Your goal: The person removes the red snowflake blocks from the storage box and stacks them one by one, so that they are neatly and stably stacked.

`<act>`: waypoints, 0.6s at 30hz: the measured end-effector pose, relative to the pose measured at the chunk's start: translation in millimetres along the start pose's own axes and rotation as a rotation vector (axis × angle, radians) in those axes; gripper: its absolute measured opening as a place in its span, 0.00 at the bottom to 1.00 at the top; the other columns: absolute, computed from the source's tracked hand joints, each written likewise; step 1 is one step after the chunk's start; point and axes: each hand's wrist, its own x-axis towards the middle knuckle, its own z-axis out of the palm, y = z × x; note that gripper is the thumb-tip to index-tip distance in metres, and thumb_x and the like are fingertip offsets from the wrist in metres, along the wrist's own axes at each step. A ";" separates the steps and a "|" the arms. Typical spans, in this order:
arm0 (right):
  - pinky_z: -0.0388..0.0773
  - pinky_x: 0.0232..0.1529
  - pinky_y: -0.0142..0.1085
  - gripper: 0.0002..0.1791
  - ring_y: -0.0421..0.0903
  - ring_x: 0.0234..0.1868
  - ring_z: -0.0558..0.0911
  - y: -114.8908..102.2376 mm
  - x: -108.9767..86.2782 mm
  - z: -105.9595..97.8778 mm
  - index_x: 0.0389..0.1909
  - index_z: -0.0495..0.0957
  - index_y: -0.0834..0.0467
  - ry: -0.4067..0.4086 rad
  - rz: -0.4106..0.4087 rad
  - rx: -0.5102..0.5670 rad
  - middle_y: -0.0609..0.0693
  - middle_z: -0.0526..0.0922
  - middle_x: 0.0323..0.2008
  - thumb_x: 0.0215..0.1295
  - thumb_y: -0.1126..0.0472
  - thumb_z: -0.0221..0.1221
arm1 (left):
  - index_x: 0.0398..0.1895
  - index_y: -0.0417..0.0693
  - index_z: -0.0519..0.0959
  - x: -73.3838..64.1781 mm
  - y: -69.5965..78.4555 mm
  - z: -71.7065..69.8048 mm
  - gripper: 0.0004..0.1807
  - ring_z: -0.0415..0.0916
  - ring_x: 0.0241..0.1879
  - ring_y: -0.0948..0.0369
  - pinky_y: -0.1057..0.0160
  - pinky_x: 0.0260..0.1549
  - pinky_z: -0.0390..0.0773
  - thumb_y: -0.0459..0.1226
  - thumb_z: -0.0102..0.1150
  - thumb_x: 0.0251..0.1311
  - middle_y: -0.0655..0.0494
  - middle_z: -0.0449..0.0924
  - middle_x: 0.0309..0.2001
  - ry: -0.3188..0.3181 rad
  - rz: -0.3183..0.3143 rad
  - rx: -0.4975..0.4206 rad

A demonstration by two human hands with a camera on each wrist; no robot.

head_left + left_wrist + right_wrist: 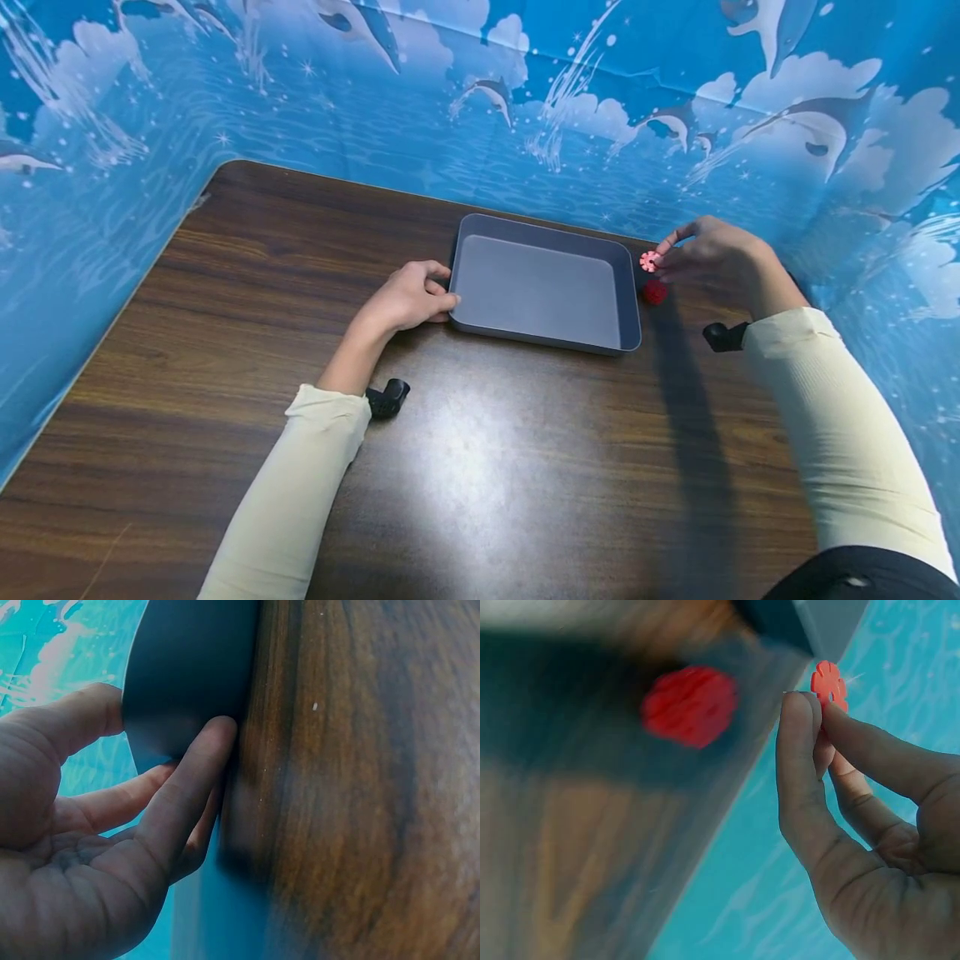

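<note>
A grey rectangular baking pan (536, 283) lies on the table with nothing in it. At its left end, my left hand (412, 296) grips the wall; in the left wrist view the thumb is at the rim and the fingers (191, 776) touch the outer side. Beyond the right end, my right hand (712, 250) pinches a pinkish-red notched plastic disc (649, 262) between thumb and fingertips, above the table. The same disc (829, 684) stands edge-up in the right wrist view. Just below it, a red round piece or stack (655, 292) sits beside the pan.
The dark wood-grain table (225, 350) bears the pan near its far edge. Behind and beside it hangs a blue curtain (420, 150) printed with dolphins. A shadow of my right arm falls across the table's right side.
</note>
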 end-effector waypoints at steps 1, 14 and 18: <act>0.90 0.56 0.45 0.18 0.41 0.42 0.92 5.5 -0.3 -0.1 0.65 0.72 0.68 -0.008 0.009 0.046 0.47 0.91 0.39 0.84 0.62 0.56 | 0.83 0.39 0.61 0.0 -0.1 -0.3 0.33 0.87 0.58 0.44 0.50 0.61 0.88 0.34 0.58 0.79 0.36 0.81 0.60 0.002 0.000 -0.004; 0.91 0.57 0.46 0.17 0.43 0.40 0.92 40.2 5.1 7.8 0.67 0.67 0.73 -0.065 0.052 0.283 0.51 0.87 0.40 0.85 0.69 0.49 | 0.83 0.39 0.62 -1.2 -0.3 -2.6 0.33 0.87 0.58 0.44 0.51 0.60 0.88 0.35 0.59 0.79 0.38 0.81 0.58 0.008 -0.002 -0.005; 0.91 0.57 0.47 0.17 0.44 0.40 0.92 39.6 7.6 9.7 0.67 0.66 0.74 -0.058 0.054 0.278 0.52 0.86 0.40 0.85 0.69 0.49 | 0.83 0.39 0.62 -1.5 -0.1 -4.9 0.33 0.86 0.59 0.43 0.51 0.61 0.88 0.34 0.59 0.79 0.37 0.80 0.60 0.008 -0.005 -0.016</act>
